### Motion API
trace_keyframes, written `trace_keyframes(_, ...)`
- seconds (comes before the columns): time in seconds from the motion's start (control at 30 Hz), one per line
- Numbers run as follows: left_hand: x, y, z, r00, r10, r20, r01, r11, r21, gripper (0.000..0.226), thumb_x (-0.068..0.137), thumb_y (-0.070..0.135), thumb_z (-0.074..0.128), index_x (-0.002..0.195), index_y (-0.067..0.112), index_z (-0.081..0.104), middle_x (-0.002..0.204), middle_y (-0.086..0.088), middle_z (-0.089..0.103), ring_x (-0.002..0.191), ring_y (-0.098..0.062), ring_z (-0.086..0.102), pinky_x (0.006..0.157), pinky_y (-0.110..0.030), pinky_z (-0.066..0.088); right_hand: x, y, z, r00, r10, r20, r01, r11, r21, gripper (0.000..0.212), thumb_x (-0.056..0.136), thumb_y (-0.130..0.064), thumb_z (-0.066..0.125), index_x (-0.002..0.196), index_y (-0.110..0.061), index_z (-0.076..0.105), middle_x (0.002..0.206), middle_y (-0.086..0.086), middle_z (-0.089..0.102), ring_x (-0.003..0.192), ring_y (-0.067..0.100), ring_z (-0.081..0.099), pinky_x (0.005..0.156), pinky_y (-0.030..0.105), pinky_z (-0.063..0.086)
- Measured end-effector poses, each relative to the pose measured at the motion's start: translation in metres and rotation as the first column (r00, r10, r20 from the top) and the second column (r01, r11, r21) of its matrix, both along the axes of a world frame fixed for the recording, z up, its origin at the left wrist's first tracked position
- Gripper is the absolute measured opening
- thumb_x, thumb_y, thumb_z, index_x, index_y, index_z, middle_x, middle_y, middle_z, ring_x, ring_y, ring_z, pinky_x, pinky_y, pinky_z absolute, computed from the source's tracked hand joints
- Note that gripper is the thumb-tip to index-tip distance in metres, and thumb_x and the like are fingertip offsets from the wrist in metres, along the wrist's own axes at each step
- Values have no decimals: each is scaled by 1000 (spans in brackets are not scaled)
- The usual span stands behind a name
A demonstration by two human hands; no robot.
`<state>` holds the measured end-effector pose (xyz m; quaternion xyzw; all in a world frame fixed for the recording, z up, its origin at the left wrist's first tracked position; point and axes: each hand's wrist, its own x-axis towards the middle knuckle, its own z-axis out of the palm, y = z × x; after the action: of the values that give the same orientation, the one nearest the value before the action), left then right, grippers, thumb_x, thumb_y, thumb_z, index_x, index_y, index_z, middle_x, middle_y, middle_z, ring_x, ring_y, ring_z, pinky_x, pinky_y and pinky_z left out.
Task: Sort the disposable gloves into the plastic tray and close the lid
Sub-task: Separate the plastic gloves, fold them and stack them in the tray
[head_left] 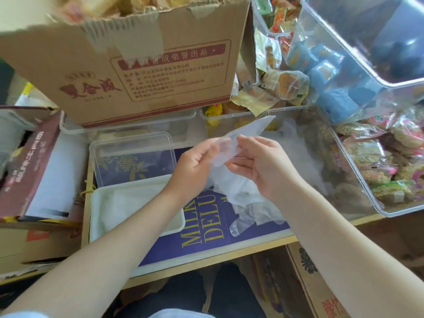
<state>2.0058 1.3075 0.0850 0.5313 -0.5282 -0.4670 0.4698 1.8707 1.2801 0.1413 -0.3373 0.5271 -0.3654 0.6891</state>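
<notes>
1. The left hand [197,161] and right hand [263,166] each pinch one clear glove [231,145], held up between them above the purple box [206,228].
2. More loose gloves [247,203] lie at about 6 o'clock from the hands.
3. The white tray [135,207] sits at 8 o'clock, gloves already inside; its clear lid [132,157] rests at 9 o'clock, off.
4. Step, as I judge: flattening this glove. Next calls for laying it into the tray.
</notes>
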Motion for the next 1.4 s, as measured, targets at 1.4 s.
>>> trace_keyframes(1.4, 30, 4, -2, 900, -390, -196, 434, 756, 490, 35, 75, 46, 68, 101, 23, 67, 91, 7, 69, 81, -10, 63, 73, -26, 49, -67, -30, -40, 974, 192, -118, -221, 920, -323, 7, 91, -10, 53, 87, -9, 59, 68, -6, 65, 59, 6, 60, 56, 18, 50)
